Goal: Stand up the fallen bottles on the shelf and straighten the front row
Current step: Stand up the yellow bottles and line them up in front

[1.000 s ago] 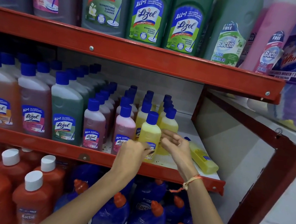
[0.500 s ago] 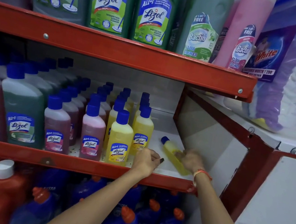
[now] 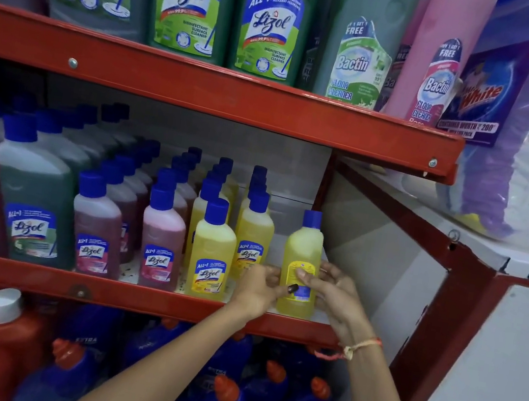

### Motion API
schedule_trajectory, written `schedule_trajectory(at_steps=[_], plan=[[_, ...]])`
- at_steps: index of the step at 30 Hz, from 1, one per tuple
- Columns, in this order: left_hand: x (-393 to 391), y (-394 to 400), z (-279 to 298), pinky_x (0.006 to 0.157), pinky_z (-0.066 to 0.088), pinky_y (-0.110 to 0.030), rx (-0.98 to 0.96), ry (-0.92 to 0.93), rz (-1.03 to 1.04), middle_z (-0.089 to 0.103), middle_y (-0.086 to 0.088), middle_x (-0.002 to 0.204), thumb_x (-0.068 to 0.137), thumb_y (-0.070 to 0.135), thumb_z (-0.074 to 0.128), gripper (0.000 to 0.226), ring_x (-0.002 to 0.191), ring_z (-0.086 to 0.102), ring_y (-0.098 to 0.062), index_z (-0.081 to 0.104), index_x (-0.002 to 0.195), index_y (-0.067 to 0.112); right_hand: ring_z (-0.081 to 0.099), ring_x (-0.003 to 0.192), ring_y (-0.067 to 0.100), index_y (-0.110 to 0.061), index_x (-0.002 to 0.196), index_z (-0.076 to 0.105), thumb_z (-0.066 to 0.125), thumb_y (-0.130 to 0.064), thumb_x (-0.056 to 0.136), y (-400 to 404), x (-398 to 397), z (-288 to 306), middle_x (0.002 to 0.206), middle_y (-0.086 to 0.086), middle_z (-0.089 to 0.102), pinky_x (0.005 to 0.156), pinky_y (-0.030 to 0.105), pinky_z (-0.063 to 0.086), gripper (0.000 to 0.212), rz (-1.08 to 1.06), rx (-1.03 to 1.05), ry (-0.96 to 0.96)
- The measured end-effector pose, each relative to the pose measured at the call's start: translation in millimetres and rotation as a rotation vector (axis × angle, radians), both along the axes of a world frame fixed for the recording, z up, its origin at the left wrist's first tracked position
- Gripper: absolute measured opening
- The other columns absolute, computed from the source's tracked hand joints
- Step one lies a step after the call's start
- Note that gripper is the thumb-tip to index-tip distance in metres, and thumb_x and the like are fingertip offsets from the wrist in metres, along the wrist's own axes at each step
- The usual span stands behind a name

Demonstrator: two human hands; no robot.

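fallen yellow bottle (image 3: 303, 248) now upright (back label showing), both hands' fingers (image 3: 304, 280) gripping it

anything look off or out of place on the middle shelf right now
One thing: the yellow bottle held between the left hand and right hand stands upright, but shows its back label, while the front yellow bottle beside it shows the Lizol front. It also stands apart from that row, at the shelf's right end. No bottle is lying down.
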State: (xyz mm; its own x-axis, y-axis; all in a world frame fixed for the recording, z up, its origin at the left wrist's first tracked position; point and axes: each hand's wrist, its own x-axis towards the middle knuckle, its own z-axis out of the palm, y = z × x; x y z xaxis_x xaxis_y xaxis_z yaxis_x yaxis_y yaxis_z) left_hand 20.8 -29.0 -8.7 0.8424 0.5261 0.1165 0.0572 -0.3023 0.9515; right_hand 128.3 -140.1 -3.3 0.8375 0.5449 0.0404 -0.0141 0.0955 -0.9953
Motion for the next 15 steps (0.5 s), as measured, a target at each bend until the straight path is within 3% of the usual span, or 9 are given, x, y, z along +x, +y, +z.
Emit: schedule_trajectory(at_steps=[2, 4, 5, 9, 11, 13, 15], plan=[[-10, 4, 1, 0.082, 0.055, -0.025, 0.135, -0.015, 0.057, 0.072, -0.007, 0.105, 0.078, 0.015, 0.072, 0.034, 0.092, 0.067, -0.017, 0.067, 0.11, 0.006, 0.07, 0.089, 0.022, -0.008, 0.111, 0.059, 0.078, -0.002, 0.073, 1, -9, -3, 0.105, 0.011, 0.069, 0.072, 0.034, 0.06, 0.043, 0.038, 0.037, -0.035], [-21, 8, 0, 0.067, 0.048, -0.006, 0.22, -0.027, 0.095, 0.072, -0.001, 0.101, 0.077, 0.016, 0.073, 0.033, 0.085, 0.064, -0.01, 0.068, 0.108, 0.007, 0.071, 0.089, 0.019, -0.007, 0.113, 0.06, 0.078, -0.002, 0.071, 3, -18, -5, 0.105, 0.01, 0.07, 0.074, 0.032, 0.061, 0.046, 0.067, 0.035, -0.073], [-25, 8, -1, 0.064, 0.045, -0.004, 0.249, -0.033, 0.115, 0.073, -0.001, 0.101, 0.077, 0.016, 0.073, 0.032, 0.082, 0.062, -0.007, 0.069, 0.107, 0.008, 0.071, 0.087, 0.016, -0.008, 0.112, 0.061, 0.079, -0.002, 0.07, 3, -21, -6, 0.103, 0.008, 0.071, 0.07, 0.027, 0.06, 0.046, 0.074, 0.032, -0.095], [-36, 7, -2, 0.072, 0.049, -0.014, 0.317, -0.059, 0.199, 0.075, -0.005, 0.099, 0.074, 0.018, 0.076, 0.034, 0.076, 0.061, -0.006, 0.07, 0.106, 0.008, 0.07, 0.095, 0.018, -0.009, 0.11, 0.062, 0.084, -0.007, 0.065, 6, -32, -6, 0.106, 0.009, 0.072, 0.07, 0.019, 0.056, 0.05, 0.036, 0.022, -0.156], [-38, 5, -2, 0.076, 0.054, -0.019, 0.333, -0.071, 0.209, 0.076, -0.006, 0.096, 0.072, 0.018, 0.078, 0.033, 0.078, 0.065, -0.009, 0.071, 0.103, 0.01, 0.071, 0.092, 0.015, -0.014, 0.106, 0.063, 0.089, -0.021, 0.06, 10, -41, -5, 0.103, 0.005, 0.073, 0.065, 0.018, 0.057, 0.054, -0.056, -0.021, -0.216], [-41, 0, -1, 0.082, 0.057, -0.027, 0.349, -0.082, 0.212, 0.076, -0.007, 0.094, 0.071, 0.018, 0.078, 0.032, 0.083, 0.069, -0.014, 0.071, 0.101, 0.01, 0.072, 0.088, 0.016, -0.016, 0.1, 0.065, 0.09, -0.043, 0.053, 16, -54, -3, 0.096, 0.003, 0.074, 0.063, 0.029, 0.06, 0.06, -0.19, -0.114, -0.321], [-44, -1, -3, 0.085, 0.057, -0.033, 0.326, -0.096, 0.211, 0.076, -0.008, 0.094, 0.071, 0.015, 0.078, 0.031, 0.086, 0.07, -0.016, 0.071, 0.1, 0.009, 0.068, 0.092, 0.025, -0.013, 0.09, 0.067, 0.085, -0.058, 0.049, 23, -64, -4, 0.092, 0.011, 0.071, 0.072, 0.042, 0.06, 0.064, -0.308, -0.215, -0.437]])
